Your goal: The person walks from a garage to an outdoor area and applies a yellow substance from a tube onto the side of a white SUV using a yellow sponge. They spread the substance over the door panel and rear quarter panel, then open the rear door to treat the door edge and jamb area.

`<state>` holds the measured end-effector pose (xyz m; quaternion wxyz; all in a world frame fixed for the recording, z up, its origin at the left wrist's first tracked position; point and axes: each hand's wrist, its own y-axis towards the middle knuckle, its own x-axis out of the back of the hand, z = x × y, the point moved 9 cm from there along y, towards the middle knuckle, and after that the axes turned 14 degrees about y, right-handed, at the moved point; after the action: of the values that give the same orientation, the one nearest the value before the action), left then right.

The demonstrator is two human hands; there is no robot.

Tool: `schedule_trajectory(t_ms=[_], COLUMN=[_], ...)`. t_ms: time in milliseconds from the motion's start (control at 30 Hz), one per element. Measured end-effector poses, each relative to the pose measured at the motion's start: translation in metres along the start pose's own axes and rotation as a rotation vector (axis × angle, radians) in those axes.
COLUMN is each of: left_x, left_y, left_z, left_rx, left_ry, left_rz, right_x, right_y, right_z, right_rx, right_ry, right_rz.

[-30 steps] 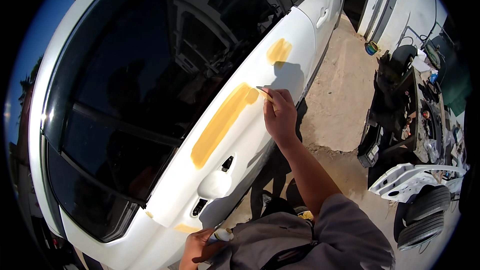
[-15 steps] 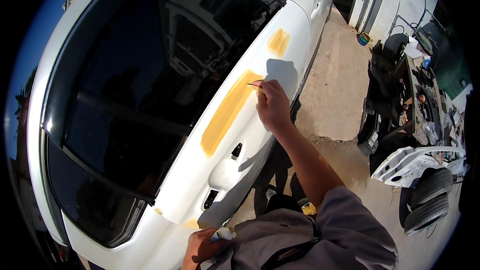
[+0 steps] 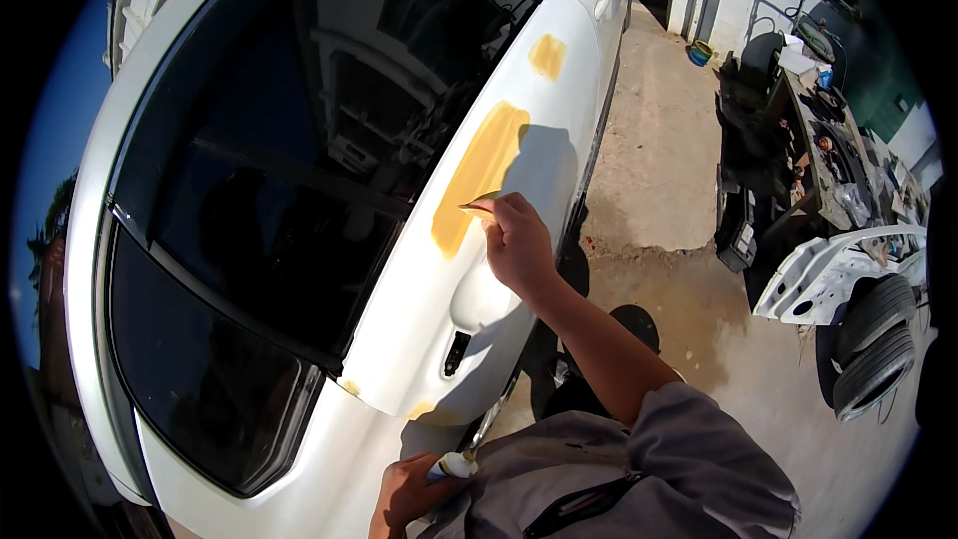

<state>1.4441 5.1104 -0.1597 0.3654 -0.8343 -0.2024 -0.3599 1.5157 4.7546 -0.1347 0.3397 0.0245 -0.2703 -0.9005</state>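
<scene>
A long yellow filler patch (image 3: 479, 165) lies on the white car door (image 3: 399, 339), just below the dark window. Pinched in my right hand (image 3: 523, 248) is a thin spreader (image 3: 477, 208), its edge at the near end of this patch. The fingers partly hide it. Lower down, my left hand (image 3: 403, 491) is closed around a whitish tube (image 3: 452, 465) beside my body. A smaller yellow patch (image 3: 547, 57) shows farther along the door. Two little yellow spots sit near the rear seam.
A handle recess with a dark opening (image 3: 457, 353) lies below my right hand. To the right stand a cluttered workbench (image 3: 798, 140), a loose white door panel (image 3: 798, 289) and stacked tyres (image 3: 874, 364). Concrete floor (image 3: 659, 140) runs alongside the car.
My right hand has moved with the spreader from the far part of the long patch to its near end. The view has shifted somewhat. My left hand still holds the tube.
</scene>
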Motion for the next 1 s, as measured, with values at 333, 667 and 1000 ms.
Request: schedule_trajectory(t_ms=[333,667,1000], left_x=[-0.006,0.023,0.031], left_y=[-0.035,-0.061,-0.074], left_z=[0.033,0.036,0.033], left_rx=[0.093,-0.093,-0.033], left_ry=[0.039,-0.111,-0.079], left_rz=[-0.005,-0.33,-0.438], right_x=[-0.035,-0.032,-0.073], right_y=[-0.052,-0.146,-0.228], right_z=[0.033,0.026,0.103], right_rx=[-0.046,-0.77,-0.922], right_ry=[-0.065,0.812,0.818], right_rz=[0.044,0.394,0.747])
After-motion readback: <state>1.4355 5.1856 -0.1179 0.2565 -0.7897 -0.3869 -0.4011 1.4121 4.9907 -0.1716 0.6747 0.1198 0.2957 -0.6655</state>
